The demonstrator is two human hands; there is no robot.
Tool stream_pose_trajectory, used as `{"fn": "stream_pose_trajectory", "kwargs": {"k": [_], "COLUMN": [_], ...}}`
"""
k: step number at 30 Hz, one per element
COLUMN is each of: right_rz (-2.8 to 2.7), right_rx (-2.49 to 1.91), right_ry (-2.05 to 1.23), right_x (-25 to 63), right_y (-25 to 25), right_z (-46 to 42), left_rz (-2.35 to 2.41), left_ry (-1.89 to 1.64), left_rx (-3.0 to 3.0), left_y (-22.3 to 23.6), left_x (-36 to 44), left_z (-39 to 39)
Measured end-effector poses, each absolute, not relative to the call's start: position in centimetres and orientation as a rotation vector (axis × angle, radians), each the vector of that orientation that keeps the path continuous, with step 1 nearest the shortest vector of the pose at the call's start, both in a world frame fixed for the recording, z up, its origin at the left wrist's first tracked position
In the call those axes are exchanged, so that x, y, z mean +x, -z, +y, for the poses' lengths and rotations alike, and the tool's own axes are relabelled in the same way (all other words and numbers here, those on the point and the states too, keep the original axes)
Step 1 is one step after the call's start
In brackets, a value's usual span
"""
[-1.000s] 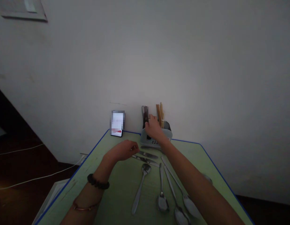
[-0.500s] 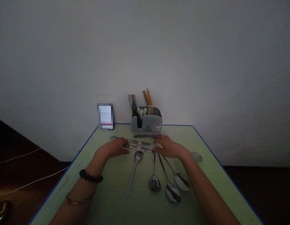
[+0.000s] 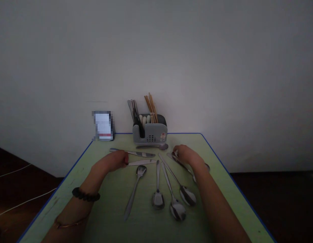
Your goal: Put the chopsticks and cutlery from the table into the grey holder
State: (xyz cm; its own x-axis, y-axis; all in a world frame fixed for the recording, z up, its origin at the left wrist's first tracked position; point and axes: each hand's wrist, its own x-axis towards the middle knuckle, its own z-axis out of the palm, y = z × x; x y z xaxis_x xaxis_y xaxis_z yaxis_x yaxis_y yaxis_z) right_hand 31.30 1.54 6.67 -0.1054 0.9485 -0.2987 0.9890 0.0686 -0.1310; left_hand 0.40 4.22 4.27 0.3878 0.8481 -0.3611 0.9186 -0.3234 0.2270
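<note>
The left hand (image 3: pixel 113 161) had its fingers bent together on the handle end of a silver metal table knife (image 3: pixel 142 162), its blade pointing right across a pale green, blue-edged table (image 3: pixel 108 219). A second silver knife (image 3: pixel 143 154) lay just beyond, roughly parallel. The right hand (image 3: pixel 185 154) was curled over the upper end of a slim steel utensil (image 3: pixel 181 163); its fingertips were poorly seen, so whether they were clamped or apart could not be told. Nearer the viewer lay a square-bowled steel spoon (image 3: pixel 158 199), a long oval-bowled steel spoon (image 3: pixel 178 210) and another beside it. A perforated grey plastic caddy (image 3: pixel 156 131), holding tan wooden chopsticks (image 3: pixel 153 108), stood near the wall, a small steel spoon (image 3: pixel 163 147) before it.
</note>
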Motion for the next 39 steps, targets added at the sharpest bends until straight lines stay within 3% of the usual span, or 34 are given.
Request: {"fn": "stream_pose_trajectory", "kwargs": {"k": [8, 25, 31, 39], "right_rz": [2.137, 2.243, 2.13, 2.091], "right_rx": [2.086, 1.772, 1.912, 1.929], "right_ry": [0.379, 0.446, 0.439, 0.437], "right_x": [30.0, 28.6, 31.7, 30.7], "right_y": [-6.8, -6.9, -8.9, -7.9], "right_z": [1.0, 0.6, 0.6, 0.7], "left_rz": [1.515, 1.5, 1.468, 1.447], "left_ry": [0.274, 0.297, 0.345, 0.388], "left_rx": [2.252, 2.251, 2.251, 2.261], "left_y": [-5.2, -5.6, -5.7, -6.2], "left_x": [0.9, 1.0, 0.9, 0.2], "left_z": [3.5, 3.3, 3.1, 3.1]}}
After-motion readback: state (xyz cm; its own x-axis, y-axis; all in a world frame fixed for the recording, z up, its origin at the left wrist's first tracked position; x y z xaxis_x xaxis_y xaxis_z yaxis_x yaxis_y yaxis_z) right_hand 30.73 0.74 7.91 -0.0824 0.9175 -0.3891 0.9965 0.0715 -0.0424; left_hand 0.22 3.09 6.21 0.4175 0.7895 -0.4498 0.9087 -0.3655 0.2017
